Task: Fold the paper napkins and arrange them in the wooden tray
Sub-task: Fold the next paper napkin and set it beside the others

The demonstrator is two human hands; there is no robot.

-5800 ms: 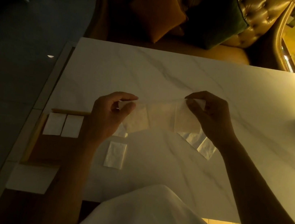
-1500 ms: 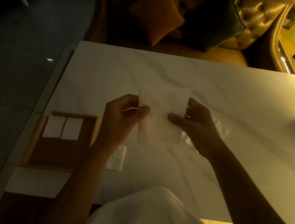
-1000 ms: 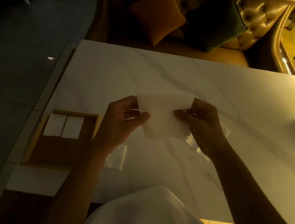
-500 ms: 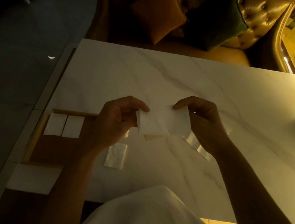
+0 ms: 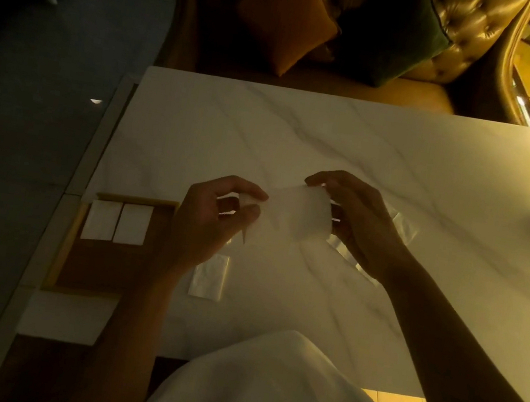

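Napkin [image 5: 295, 217]: held above the bench, long axis left-right between the hands.
Left hand [image 5: 209, 223]: fingers pinching its left end.
Right hand [image 5: 360, 224]: fingers gripping its right end.
Tray [image 5: 61, 250]: nearer the left hand (two napkins inside).

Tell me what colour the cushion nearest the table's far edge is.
Orange-mustard; the cushion shows in the head view, on the sofa beyond the table.

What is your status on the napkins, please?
Left hand and right hand pinch one napkin above the table. Two folded in tray; one beside it. Nothing in the way.
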